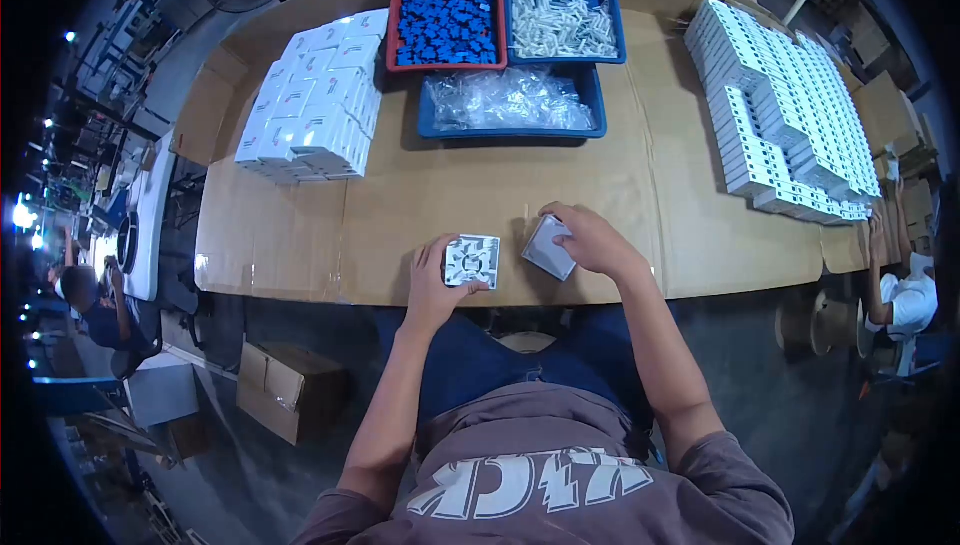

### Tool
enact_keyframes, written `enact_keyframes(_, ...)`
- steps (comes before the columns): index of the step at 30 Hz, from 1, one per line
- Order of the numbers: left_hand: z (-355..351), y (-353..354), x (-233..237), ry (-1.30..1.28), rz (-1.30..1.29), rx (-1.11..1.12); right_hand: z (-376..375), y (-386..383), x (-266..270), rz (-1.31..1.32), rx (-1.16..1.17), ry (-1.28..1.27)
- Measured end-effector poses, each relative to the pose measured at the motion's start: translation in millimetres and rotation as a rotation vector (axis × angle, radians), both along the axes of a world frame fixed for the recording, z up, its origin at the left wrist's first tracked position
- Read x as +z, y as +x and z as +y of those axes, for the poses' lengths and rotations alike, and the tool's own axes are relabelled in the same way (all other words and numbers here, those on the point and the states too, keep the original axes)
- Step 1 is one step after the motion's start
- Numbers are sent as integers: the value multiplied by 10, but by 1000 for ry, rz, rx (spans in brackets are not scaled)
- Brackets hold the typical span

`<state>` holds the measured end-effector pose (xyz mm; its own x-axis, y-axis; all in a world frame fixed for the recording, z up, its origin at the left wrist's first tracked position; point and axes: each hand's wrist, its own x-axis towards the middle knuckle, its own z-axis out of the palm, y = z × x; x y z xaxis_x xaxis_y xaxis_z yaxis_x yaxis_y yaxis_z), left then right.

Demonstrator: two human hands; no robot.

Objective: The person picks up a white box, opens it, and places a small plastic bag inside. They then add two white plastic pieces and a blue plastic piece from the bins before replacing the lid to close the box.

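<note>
My left hand [432, 280] grips a square white plastic base [472, 260] with inner ribs showing, resting at the near edge of the cardboard-covered table [620, 195]. Just to its right, my right hand [590, 238] holds a plain white square cover [548, 248], tilted against the table. The two parts lie a short gap apart.
At the back stand a red tray of blue pieces [445, 22], a blue tray of white pieces [560, 20] and a blue tray of clear bags [508, 100]. Stacks of white boxes sit at left [315, 95] and right [790, 110]. Other people work at both sides.
</note>
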<state>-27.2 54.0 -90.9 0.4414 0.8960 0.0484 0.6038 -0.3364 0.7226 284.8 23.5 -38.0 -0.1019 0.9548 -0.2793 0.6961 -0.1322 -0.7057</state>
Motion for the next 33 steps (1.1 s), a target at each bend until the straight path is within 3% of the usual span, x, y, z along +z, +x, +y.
enact_keyframes(3,-33,-60,-4,122,9,13,80,-12,-115,-52,63,237)
enact_keyframes(6,-33,-77,-3,178,67,-20,44,-100,-244,-113,-91,489)
enact_keyframes(9,-40,-90,-54,160,125,-9,-184,-157,-274,-218,-130,457)
enact_keyframes(13,2,-38,-146,222,130,1,-414,-62,-434,-144,-93,386)
enact_keyframes(17,88,-12,-229,215,3,-7,-566,0,-527,-202,-70,363)
enact_keyframes(25,17,-30,-350,347,32,80,-630,31,-706,-164,-54,351)
enact_keyframes(33,3,-32,-332,319,-3,79,-671,42,-727,-135,-49,287)
